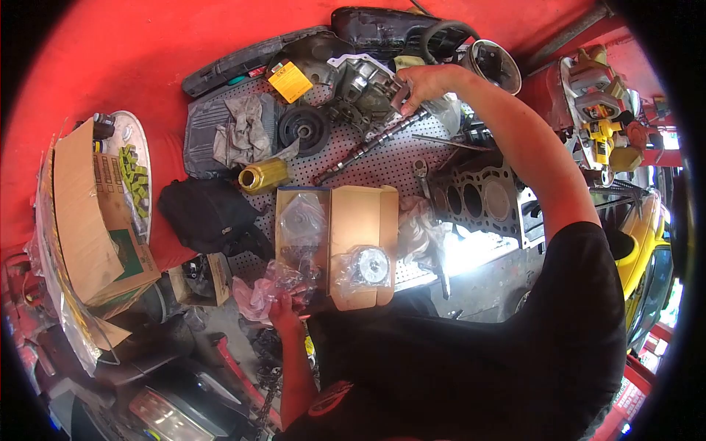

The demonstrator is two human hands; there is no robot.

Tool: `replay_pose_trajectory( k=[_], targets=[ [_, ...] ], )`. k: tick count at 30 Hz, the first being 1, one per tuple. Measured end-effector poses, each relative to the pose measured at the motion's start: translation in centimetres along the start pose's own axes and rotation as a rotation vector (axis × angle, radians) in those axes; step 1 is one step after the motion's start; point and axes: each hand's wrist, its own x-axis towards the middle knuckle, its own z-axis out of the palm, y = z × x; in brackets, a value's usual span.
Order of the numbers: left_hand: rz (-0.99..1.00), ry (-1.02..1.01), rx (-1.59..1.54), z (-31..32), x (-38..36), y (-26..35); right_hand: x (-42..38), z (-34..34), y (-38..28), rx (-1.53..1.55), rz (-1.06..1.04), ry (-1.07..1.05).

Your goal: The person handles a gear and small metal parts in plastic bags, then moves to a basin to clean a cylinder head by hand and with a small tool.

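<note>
My right hand (pixel 424 82) reaches to the back of the perforated bench, its fingers closed on a small grey piece (pixel 401 95) beside the metal housing (pixel 360 81). Just below it lies a camshaft (pixel 371 145). My left hand (pixel 282 312) is low at the bench's front edge, its fingers closed at a pink plastic bag (pixel 256 295). An open cardboard box (pixel 364 220) stands near the middle, with a round part in clear plastic (pixel 365 266) and another bagged part (pixel 301 219) in it.
An engine block (pixel 478 197) sits at the right of the bench. A yellow bottle (pixel 263 176), a black pulley (pixel 303 132) and a black bag (pixel 209 214) lie left of centre. At the far left stands a large carton (pixel 84 213).
</note>
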Motion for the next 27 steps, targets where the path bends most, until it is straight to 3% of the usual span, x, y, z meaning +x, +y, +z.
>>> replay_pose_trajectory(
  k=[2, 5, 9, 12, 15, 18, 20, 22, 24, 26, 27],
  targets=[
    [0.017, 0.016, 0.186, 0.7, 0.7, 0.3, -0.1, -0.4, -0.2, -0.036, -0.018, -0.055],
    [0.733, 0.059, 0.949, 1.9, 2.9, -2.1, -0.2, -0.6, -0.6, -0.023, -0.008, -0.051],
    [1.105, -0.08, 0.928, 5.2, 3.3, -0.5, -0.5, -1.0, -1.0, -0.224, 0.057, 0.028],
    [0.793, -0.155, 1.025, 6.6, 3.7, -1.0, -0.1, -1.2, -0.8, -0.269, 0.066, -0.011],
    [0.838, -0.129, 1.246, 8.0, 3.7, -0.3, 0.7, -0.7, -0.6, -0.099, 0.159, 0.001],
    [1.046, -0.082, 1.313, 12.6, 2.0, 4.3, -0.6, -0.5, -2.2, 0.023, 0.196, 0.03],
    [0.998, -0.127, 0.874, 18.1, 0.8, 7.7, 0.3, -0.6, -1.4, 0.018, 0.195, 0.021],
    [0.886, -0.34, 0.521, 24.0, 0.3, 11.1, 0.4, -0.5, -1.1, 0.023, 0.187, -0.002],
    [0.422, -0.61, 0.118, 29.7, 1.0, 13.2, 0.3, -0.5, -1.2, 0.052, 0.172, -0.038],
    [-0.09, -0.706, -0.168, 33.4, -0.4, 18.0, 1.0, -0.3, -0.6, 0.109, 0.158, -0.073],
    [-0.113, -0.753, -0.253, 34.6, -0.4, 18.8, 1.3, -0.4, -0.3, 0.144, 0.152, -0.091]
  ],
)
